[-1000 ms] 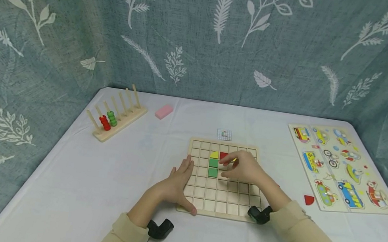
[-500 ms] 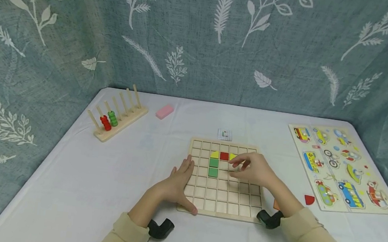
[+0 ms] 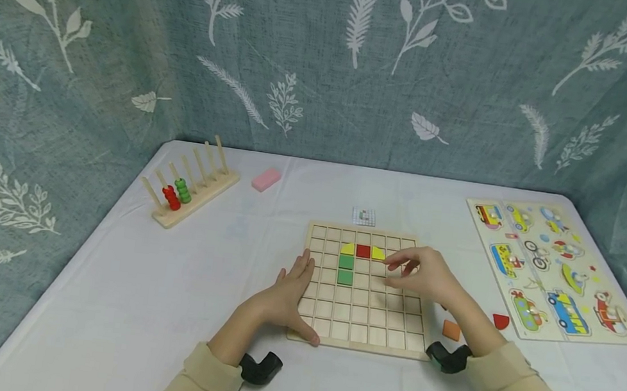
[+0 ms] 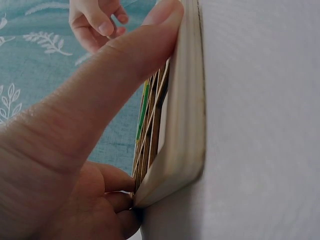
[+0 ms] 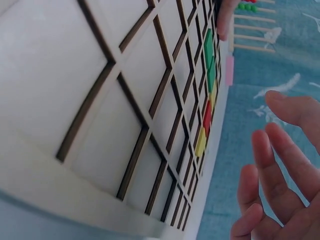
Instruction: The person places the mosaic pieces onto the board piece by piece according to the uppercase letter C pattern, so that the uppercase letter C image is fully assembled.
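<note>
Your left hand (image 3: pixel 286 295) lies flat with fingers straight on the left edge of the wooden grid board (image 3: pixel 357 342), its thumb running along the board's near-left corner; the left wrist view shows that thumb (image 4: pixel 125 65) pressed against the board's rim. Your right hand (image 3: pixel 426 276) hovers over the board's right side with fingers loosely curled and empty, the spread fingertips (image 5: pixel 280 150) showing clear of the grid in the right wrist view.

The board sits near the middle of the white table (image 3: pixel 133 304). In its second row lie a yellow quarter-round piece (image 3: pixel 347 249), a red square (image 3: pixel 363 251) and a second yellow quarter-round (image 3: pixel 378 253), side by side; two green squares (image 3: pixel 346 269) stack in the cells below the first yellow piece.

Just off the board's right edge on the cloth lie an orange block (image 3: pixel 452 330) and a red quarter-round piece (image 3: pixel 500 321). A vehicle peg puzzle (image 3: pixel 554 274) occupies the table's right edge, a bead rack with red and green beads (image 3: pixel 186 191) the far-left corner, a pink eraser (image 3: pixel 265 180) beside it, and a small pattern card (image 3: pixel 363 217) just beyond the board's far edge.
</note>
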### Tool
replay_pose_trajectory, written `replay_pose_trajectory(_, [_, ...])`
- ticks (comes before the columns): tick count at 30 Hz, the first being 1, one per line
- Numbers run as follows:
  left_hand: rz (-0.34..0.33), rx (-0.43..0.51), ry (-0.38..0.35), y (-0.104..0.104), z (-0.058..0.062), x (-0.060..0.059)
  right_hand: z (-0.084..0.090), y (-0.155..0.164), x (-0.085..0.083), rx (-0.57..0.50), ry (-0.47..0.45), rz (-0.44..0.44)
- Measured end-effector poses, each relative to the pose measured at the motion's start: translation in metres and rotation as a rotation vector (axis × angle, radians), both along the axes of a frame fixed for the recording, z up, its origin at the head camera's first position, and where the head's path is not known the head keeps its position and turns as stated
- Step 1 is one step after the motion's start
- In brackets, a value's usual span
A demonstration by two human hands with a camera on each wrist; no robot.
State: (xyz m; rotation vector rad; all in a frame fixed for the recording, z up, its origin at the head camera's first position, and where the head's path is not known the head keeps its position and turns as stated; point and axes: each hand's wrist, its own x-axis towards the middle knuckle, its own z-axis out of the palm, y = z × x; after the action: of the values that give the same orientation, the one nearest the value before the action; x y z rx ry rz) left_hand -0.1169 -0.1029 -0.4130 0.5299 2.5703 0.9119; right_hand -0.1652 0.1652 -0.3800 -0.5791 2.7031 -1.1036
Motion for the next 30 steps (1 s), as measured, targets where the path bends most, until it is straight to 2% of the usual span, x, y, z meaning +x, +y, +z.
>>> replay_pose_trajectory(10, [0.001, 0.001, 0.0, 0.001, 0.0, 0.0, -0.001, 0.016, 0.007, -0.034, 0.011, -0.017])
replay_pose_trajectory(24, [-0.002, -0.008, -0.007, 0.0, 0.002, 0.0, 0.001, 0.033, 0.016, -0.015, -0.012, -0.085])
replay_pose_trajectory(30, [0.004, -0.007, -0.006, 0.0, 0.002, 0.0, -0.001, 0.041, 0.02, 0.002, 0.006, -0.098])
